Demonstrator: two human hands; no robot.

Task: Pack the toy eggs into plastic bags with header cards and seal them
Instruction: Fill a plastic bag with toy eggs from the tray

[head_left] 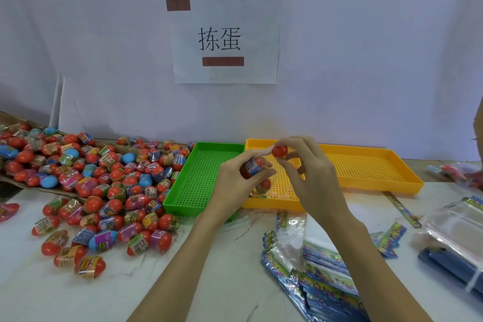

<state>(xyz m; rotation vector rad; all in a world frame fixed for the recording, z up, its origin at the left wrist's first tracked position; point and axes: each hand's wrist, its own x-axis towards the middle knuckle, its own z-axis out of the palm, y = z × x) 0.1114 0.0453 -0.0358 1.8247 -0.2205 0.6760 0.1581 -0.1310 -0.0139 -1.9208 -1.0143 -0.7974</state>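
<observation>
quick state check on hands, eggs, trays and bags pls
left hand: grips a wrapped egg
right hand: pinches a red egg
green tray: empty
yellow tray: bare at right
egg pile: loose on table
header-card bags: stacked, unfilled

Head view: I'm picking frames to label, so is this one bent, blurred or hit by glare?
Head view: wide-angle bending curves the yellow tray edge; lighting soft and even, shadows faint; glare only on the clear bags; left hand and right hand slightly soft, the far right edge blurred.
</observation>
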